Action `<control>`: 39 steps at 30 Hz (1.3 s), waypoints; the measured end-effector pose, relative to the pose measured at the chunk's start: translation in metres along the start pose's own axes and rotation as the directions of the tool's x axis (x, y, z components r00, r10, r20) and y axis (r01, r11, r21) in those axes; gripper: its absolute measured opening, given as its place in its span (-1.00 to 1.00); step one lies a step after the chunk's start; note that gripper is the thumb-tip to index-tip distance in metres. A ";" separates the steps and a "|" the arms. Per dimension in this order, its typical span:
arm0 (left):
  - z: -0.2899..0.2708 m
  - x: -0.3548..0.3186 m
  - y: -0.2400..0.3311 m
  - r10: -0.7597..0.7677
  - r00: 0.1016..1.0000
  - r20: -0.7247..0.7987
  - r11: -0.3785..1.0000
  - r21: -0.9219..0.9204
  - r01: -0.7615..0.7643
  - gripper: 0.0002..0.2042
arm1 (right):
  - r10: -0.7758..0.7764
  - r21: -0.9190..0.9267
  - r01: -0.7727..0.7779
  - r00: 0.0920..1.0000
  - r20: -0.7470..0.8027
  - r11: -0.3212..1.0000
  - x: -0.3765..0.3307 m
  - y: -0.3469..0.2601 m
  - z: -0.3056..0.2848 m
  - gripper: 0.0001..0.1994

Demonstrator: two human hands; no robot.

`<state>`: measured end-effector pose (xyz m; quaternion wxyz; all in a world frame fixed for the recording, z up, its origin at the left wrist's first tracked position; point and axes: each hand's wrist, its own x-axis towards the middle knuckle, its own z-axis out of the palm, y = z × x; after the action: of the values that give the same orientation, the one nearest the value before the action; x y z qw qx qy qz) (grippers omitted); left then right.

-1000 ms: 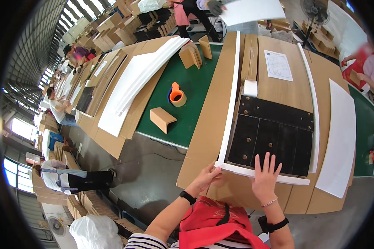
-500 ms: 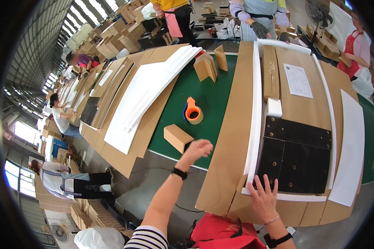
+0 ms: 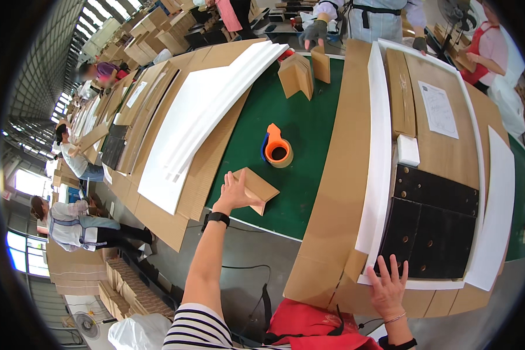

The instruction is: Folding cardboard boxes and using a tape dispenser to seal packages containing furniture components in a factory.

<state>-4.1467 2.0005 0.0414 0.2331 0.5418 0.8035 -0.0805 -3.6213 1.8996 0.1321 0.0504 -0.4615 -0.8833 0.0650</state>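
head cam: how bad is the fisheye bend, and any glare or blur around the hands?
Head view: black vignette rings the frame; table edges and the white foam strip bow strongly toward the rim. Light is even and soft, with blown-out windows at far left. Left hand on the cardboard block and right hand are sharp.

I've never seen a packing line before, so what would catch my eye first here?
Probably the bright orange tape dispenser on the green table top, just beyond the left hand, which lies on a small folded cardboard piece. To the right, the right hand presses on black panels framed by white foam strips on brown cardboard.
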 end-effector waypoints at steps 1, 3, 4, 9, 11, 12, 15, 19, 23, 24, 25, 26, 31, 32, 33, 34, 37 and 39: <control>-0.002 -0.002 0.009 0.007 1.000 -0.022 0.999 -0.052 -0.008 0.43 | 0.007 -0.009 -0.007 1.000 0.001 1.000 -0.001 0.001 -0.001 -0.56; 0.004 -0.005 0.022 0.017 0.999 -0.040 0.994 -0.107 -0.022 0.43 | 0.018 -0.008 -0.017 1.000 0.017 1.000 -0.001 0.000 -0.003 -0.54; 0.011 -0.010 0.028 0.035 0.996 -0.083 0.994 -0.098 -0.043 0.43 | 0.016 0.004 -0.016 1.000 0.020 1.000 0.000 0.000 -0.005 -0.52; 0.029 -0.035 0.045 0.042 0.973 -0.227 0.986 -0.146 -0.077 0.37 | 0.003 0.003 -0.003 1.000 0.015 1.000 -0.001 -0.003 -0.005 -0.47; 0.028 -0.039 0.048 0.022 0.962 -0.273 0.981 -0.178 -0.073 0.23 | -0.012 -0.015 0.012 1.000 -0.010 1.000 -0.001 -0.005 -0.006 -0.47; 0.026 -0.043 0.047 0.030 0.960 -0.277 0.981 -0.177 -0.082 0.23 | -0.006 -0.019 0.005 1.000 -0.016 1.000 -0.002 -0.007 -0.007 -0.47; 0.017 -0.042 0.046 0.148 0.910 -0.388 0.953 -0.191 -0.236 0.03 | 0.008 -0.030 -0.010 0.998 -0.061 0.999 -0.007 -0.004 -0.005 -0.48; -0.034 -0.107 0.053 0.283 0.948 -0.145 0.045 -0.985 -0.164 -0.24 | -0.002 -0.044 -0.002 0.995 -0.098 0.999 -0.008 0.003 0.003 -0.49; 0.006 -0.152 0.021 0.427 0.825 -0.370 -0.751 -0.654 0.095 -0.03 | -0.011 -0.015 0.010 0.994 -0.105 1.000 -0.003 -0.001 -0.003 -0.48; 0.019 -0.151 0.025 0.490 0.758 -0.430 -0.800 -0.567 0.195 -0.04 | 0.002 0.010 -0.001 0.993 -0.121 1.000 -0.005 0.000 -0.004 -0.46; 0.033 -0.150 0.034 0.500 0.708 -0.498 -0.818 -0.540 0.198 -0.04 | -0.001 -0.010 -0.001 0.987 -0.160 1.000 -0.006 0.004 -0.002 -0.48; 0.031 -0.157 0.058 0.501 0.705 -0.502 -0.824 -0.525 0.211 -0.06 | -0.002 -0.038 -0.004 0.987 -0.158 0.999 -0.009 0.007 -0.004 -0.47; 0.047 -0.131 0.095 0.372 0.780 -0.503 -0.900 -0.400 0.172 -0.24 | -0.040 -0.052 0.027 0.963 -0.265 0.998 -0.017 0.013 0.012 -0.40; 0.038 -0.126 0.114 0.449 0.741 -0.499 -0.852 -0.490 0.186 -0.33 | -0.046 -0.019 0.042 0.956 -0.290 0.999 -0.017 0.014 0.014 -0.40; 0.026 -0.121 0.134 0.522 0.700 -0.487 -0.795 -0.576 0.192 -0.42 | -0.064 -0.026 0.060 0.959 -0.276 0.998 -0.019 0.015 0.017 -0.39; 0.008 -0.132 0.175 0.534 0.690 -0.488 -0.786 -0.586 0.195 -0.42 | -0.070 -0.015 0.069 0.953 -0.295 0.998 -0.023 0.021 0.019 -0.41; -0.048 -0.201 0.299 0.430 0.839 -0.333 -0.471 -0.876 -0.106 -0.51 | -0.047 0.036 0.063 0.943 -0.329 0.997 -0.047 0.049 0.002 -0.46; -0.066 -0.220 0.358 0.574 0.732 -0.368 -0.090 -0.916 -0.390 -0.51 | -0.008 0.078 0.036 0.940 -0.342 0.996 -0.073 0.080 -0.011 -0.48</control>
<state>-3.7740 1.9859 0.2452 0.5917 0.4961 0.3797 0.5095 -3.5138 1.8860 0.1281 0.2227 -0.4534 -0.8628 0.0200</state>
